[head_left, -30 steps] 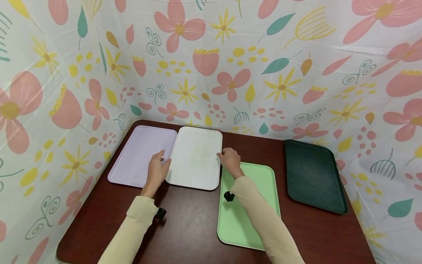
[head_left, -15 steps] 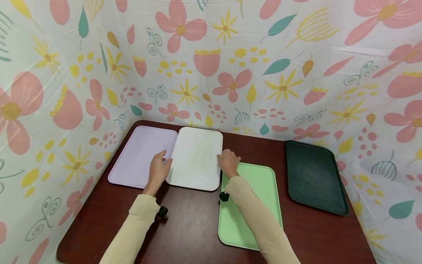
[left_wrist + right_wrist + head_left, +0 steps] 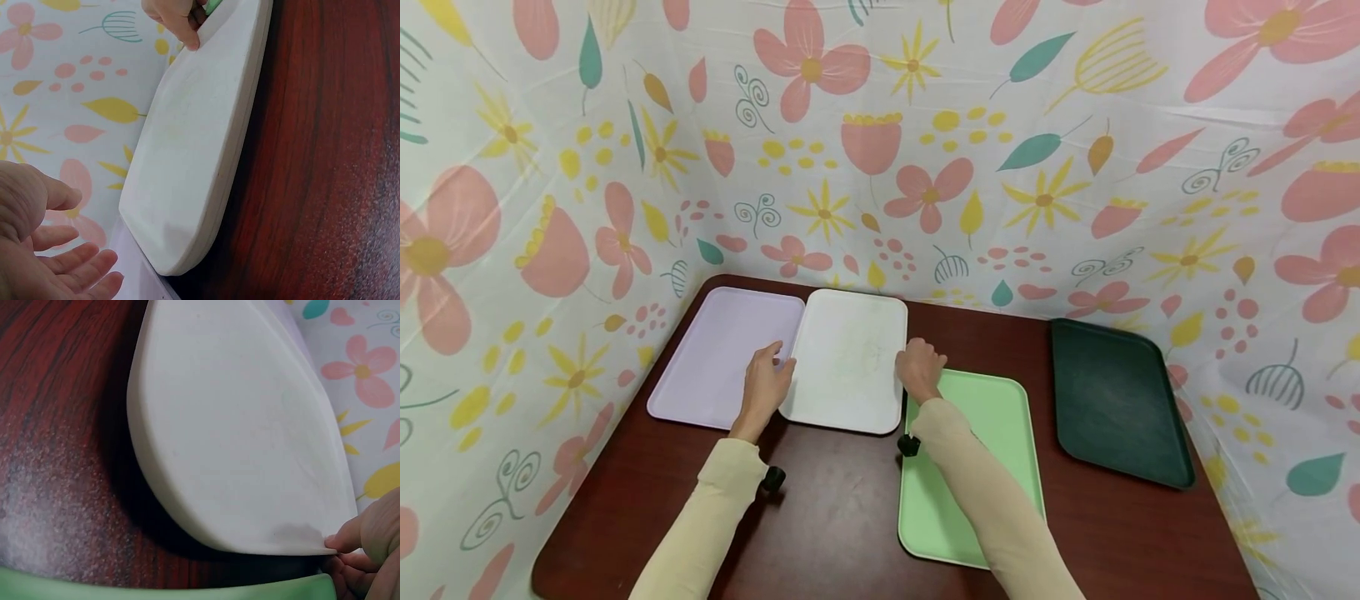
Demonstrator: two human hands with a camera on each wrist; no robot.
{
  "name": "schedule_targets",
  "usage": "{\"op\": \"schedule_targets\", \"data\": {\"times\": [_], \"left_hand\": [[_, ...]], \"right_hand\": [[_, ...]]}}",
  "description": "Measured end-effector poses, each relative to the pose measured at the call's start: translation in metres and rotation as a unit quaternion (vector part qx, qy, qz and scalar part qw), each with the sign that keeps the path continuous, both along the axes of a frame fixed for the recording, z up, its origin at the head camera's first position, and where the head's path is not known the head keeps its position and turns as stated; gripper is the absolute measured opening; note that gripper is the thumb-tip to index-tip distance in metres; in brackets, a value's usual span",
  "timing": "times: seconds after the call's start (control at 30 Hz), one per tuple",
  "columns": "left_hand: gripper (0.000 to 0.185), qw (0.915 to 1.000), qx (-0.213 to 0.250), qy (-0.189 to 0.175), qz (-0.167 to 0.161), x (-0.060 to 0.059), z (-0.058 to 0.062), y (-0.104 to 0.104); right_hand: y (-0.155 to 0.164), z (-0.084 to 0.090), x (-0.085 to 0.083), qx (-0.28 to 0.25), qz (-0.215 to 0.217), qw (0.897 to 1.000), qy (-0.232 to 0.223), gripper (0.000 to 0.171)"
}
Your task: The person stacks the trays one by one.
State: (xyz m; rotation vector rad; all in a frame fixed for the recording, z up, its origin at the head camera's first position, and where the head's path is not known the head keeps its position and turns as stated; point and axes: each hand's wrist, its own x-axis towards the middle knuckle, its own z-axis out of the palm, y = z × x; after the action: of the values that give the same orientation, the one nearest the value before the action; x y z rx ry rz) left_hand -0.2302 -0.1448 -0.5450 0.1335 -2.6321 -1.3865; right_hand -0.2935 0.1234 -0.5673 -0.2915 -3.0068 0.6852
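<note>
A white tray (image 3: pixel 849 362) lies toward the back of the table, with faint marks on its surface. My right hand (image 3: pixel 921 368) grips its right edge; in the right wrist view the thumb (image 3: pixel 347 536) is on top of the rim and the curled fingers (image 3: pixel 353 572) are below it. Over the lavender tray (image 3: pixel 718 350), close to the white tray's left edge, hovers my left hand (image 3: pixel 766 385), fingers loosely spread and holding nothing. Part of the light green tray (image 3: pixel 951 517) shows under my right forearm, near the white tray's right side.
A dark green tray (image 3: pixel 1116 404) lies at the table's right side. The dark red-brown table (image 3: pixel 827 517) backs onto a flower-patterned cloth (image 3: pixel 925 125), which also runs along the left. A black wrist camera (image 3: pixel 772 478) sits at my left cuff, another (image 3: pixel 908 445) at my right.
My right hand has turned slightly, and its wrist has shifted left at the white tray's edge. The left hand has barely moved, and the trays stay in place.
</note>
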Motion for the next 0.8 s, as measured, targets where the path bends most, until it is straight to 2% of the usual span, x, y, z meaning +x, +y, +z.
{"op": "schedule_targets", "data": {"times": [0.23,0.47,0.57,0.8], "left_hand": [[0.049,1.0000,-0.007,-0.001,-0.001,-0.001,0.000,0.001],[0.048,0.9998,-0.016,0.008,0.005,-0.003,0.000,0.002],[0.048,0.9998,-0.018,0.007,0.006,-0.003,0.000,0.003],[0.048,0.9997,-0.021,0.009,0.005,-0.006,0.001,0.004]], "right_hand": [[-0.001,0.000,-0.003,-0.050,-0.014,0.999,0.011,0.045],[-0.004,0.014,0.001,-0.098,-0.010,0.994,0.046,0.046],[-0.004,0.019,0.003,-0.112,-0.004,0.993,0.048,0.048],[0.000,0.027,0.004,-0.185,-0.005,0.981,0.054,0.054]]}}
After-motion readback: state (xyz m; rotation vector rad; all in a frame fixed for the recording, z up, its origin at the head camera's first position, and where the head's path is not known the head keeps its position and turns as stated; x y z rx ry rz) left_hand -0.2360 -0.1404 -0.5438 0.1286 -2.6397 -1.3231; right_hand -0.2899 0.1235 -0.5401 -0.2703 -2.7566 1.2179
